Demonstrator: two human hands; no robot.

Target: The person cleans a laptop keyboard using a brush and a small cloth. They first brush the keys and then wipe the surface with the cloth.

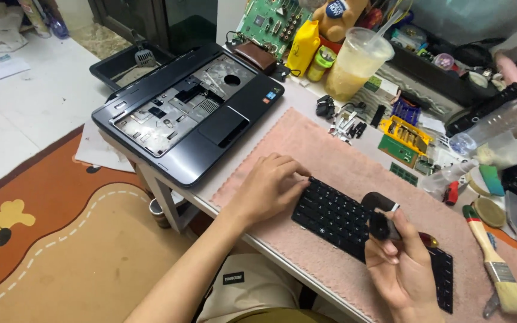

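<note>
Black keyboard [354, 222] at mat [306, 149] front edge: left hand [265, 186] flat on it, right hand [403, 269] grips blower [381, 216].

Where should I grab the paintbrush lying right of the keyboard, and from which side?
Grip the paintbrush by its bare wooden handle, coming from above. It lies flat on the pink mat, bristles toward you, handle pointing away, clear of the right hand and keyboard.

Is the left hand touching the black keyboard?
Touching. The head view shows the left hand resting its fingers on the left end of the flat black keyboard, which lies on the pink towel mat.
</note>
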